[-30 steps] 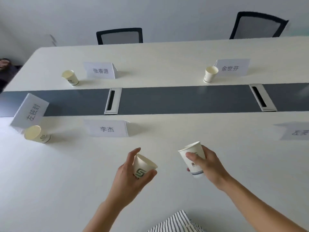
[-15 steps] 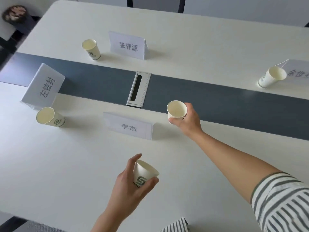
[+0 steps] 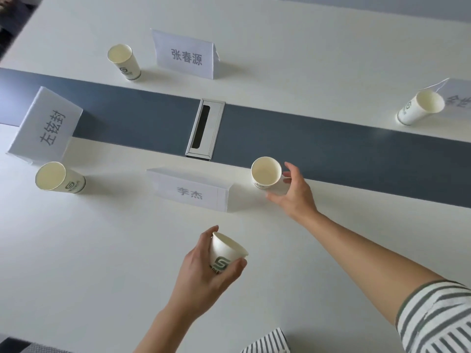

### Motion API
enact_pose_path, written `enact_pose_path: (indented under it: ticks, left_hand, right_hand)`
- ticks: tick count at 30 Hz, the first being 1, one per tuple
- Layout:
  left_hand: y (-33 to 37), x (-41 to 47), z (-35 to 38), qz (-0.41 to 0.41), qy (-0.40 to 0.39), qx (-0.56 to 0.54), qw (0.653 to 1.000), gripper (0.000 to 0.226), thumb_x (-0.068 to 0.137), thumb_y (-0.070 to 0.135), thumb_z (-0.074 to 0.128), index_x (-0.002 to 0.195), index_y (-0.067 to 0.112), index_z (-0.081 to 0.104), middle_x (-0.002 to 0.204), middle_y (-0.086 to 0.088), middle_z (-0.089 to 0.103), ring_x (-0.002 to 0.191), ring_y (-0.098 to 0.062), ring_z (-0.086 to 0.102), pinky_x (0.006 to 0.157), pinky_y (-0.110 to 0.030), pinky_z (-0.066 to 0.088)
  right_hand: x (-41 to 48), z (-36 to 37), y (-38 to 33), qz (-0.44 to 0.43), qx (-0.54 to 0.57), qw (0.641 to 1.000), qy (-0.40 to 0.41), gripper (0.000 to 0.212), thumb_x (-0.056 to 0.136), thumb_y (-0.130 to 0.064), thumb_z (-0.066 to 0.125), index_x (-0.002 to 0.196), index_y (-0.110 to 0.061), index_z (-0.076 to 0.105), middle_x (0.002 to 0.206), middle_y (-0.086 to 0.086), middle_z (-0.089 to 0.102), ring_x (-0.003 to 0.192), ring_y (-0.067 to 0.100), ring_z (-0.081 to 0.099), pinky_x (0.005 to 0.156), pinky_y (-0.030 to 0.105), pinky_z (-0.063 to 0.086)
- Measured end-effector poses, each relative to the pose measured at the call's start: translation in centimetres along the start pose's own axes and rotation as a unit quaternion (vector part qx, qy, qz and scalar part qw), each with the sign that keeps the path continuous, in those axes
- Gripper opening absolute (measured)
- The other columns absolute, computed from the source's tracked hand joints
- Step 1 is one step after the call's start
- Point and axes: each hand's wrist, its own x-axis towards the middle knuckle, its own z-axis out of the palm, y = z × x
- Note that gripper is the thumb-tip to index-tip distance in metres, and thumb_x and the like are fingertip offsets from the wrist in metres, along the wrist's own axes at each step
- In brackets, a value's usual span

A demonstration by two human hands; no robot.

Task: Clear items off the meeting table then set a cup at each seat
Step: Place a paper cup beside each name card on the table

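My left hand (image 3: 204, 276) grips a white paper cup (image 3: 225, 253) with a green logo, held tilted above the near side of the white meeting table (image 3: 76, 250). A second paper cup (image 3: 266, 172) stands upright to the right of the near name card (image 3: 190, 191). My right hand (image 3: 295, 192) hovers just right of that cup, fingers spread and off it. Three more cups stand at other seats: near left (image 3: 60, 180), far left (image 3: 124, 61), far right (image 3: 420, 107).
Folded name cards stand at the left (image 3: 47, 124), the far side (image 3: 184, 54) and the right edge (image 3: 457, 96). A dark grey strip (image 3: 356, 151) runs across the table's middle, with a metal cable hatch (image 3: 205, 129) set in it.
My right hand carried its cup forward, set it down beside the near name card and let go of it. The left hand kept its cup in place. The view tilted down and closer.
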Motion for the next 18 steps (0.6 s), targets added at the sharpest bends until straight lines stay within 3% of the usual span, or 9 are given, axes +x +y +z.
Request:
enact_pose_path:
  ticks: [3,5,8,10,13,16,18]
  left_hand:
    - [1.2,-0.5,0.2,0.013,-0.021,0.006,1.0,0.08,0.065,0.04,0.063,0.139,0.031,0.033,0.088,0.003,0.063,0.067,-0.014,0.059,0.059,-0.031,0.055]
    - [2.1,-1.1,0.3,0.029,-0.047,0.026,0.998,0.086,0.063,0.036,0.057,0.143,0.033,0.025,0.106,0.002,0.059,0.082,-0.018,0.056,0.074,-0.035,0.056]
    - [3.6,-2.6,1.0,0.075,-0.09,0.061,0.991,0.092,0.068,0.033,0.055,0.15,0.034,0.013,0.131,0.011,0.044,0.108,-0.008,0.048,0.093,-0.024,0.046]
    - [4.6,-3.9,2.0,0.117,-0.106,0.073,0.985,0.091,0.072,0.031,0.058,0.151,0.032,0.014,0.13,0.022,0.04,0.11,0.004,0.046,0.09,-0.013,0.042]
    - [5.6,-6.2,3.8,0.186,-0.118,0.08,0.972,0.08,0.076,0.027,0.072,0.144,0.03,0.029,0.121,0.019,0.05,0.098,-0.005,0.057,0.078,-0.021,0.052]
    - [6.6,-9.2,5.7,0.22,-0.13,0.09,0.963,0.068,0.069,0.036,0.078,0.125,0.036,0.041,0.11,0.016,0.059,0.092,-0.007,0.059,0.069,-0.025,0.054]
    - [7.0,-11.2,7.0,0.242,-0.144,0.093,0.955,0.066,0.066,0.041,0.08,0.122,0.036,0.044,0.112,0.017,0.06,0.096,-0.004,0.06,0.072,-0.022,0.054]
  right_hand:
    - [-3.6,-2.5,0.2,0.016,0.01,1.0,0.021,0.073,0.075,-0.029,0.08,0.137,-0.02,0.043,0.125,-0.004,0.056,0.106,0.01,0.054,0.088,0.026,0.042]
    - [-6.9,-4.4,0.1,0.033,0.035,0.998,0.032,0.051,0.079,-0.025,0.077,0.125,-0.019,0.055,0.114,-0.007,0.063,0.098,0.009,0.06,0.09,0.03,0.049]
    - [-12.6,-7.1,-0.3,0.055,0.116,0.992,-0.005,0.03,0.081,-0.026,0.076,0.108,-0.02,0.065,0.098,-0.007,0.071,0.091,0.009,0.066,0.082,0.026,0.054]
    - [-16.7,-8.4,-0.9,0.064,0.195,0.977,-0.063,0.034,0.076,-0.036,0.078,0.106,-0.024,0.066,0.094,-0.004,0.074,0.092,0.013,0.069,0.07,0.023,0.055]
    - [-22.2,-9.7,-1.4,0.068,0.268,0.953,-0.12,0.058,0.065,-0.049,0.078,0.117,-0.029,0.061,0.103,-0.003,0.075,0.095,0.015,0.069,0.07,0.025,0.054]
    - [-26.8,-10.6,-0.9,0.06,0.311,0.944,-0.095,0.07,0.061,-0.046,0.083,0.123,-0.028,0.057,0.106,0.001,0.074,0.097,0.016,0.069,0.073,0.026,0.052]
    - [-29.5,-11.3,0.0,0.053,0.327,0.942,-0.047,0.071,0.058,-0.045,0.085,0.122,-0.029,0.059,0.103,0.001,0.074,0.096,0.014,0.068,0.075,0.026,0.052]
